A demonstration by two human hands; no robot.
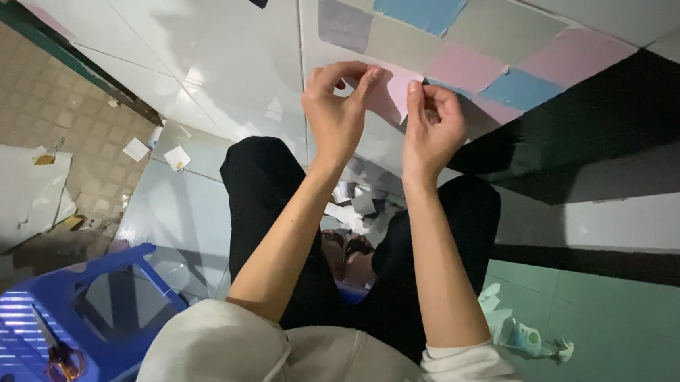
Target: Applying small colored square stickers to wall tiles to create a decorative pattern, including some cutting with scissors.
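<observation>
Head view, looking down at a seated person facing a tiled wall. The left hand (337,110) and right hand (432,125) are both raised against the wall (205,51), each with thumb and fingertips pinched on the edge of a pink square sheet (390,92) that lies against the wall surface, below a patchwork of blue, pink and grey squares (465,39). The sheet appears thin, light and limp, likely to crease or tear if pulled hard; it is probably best held by its edges or corners with the fingertips and smoothed flat. Paper scraps (359,205) litter the floor between the knees; a blue plastic stool (63,315) at lower left carries scissors (60,355).
</observation>
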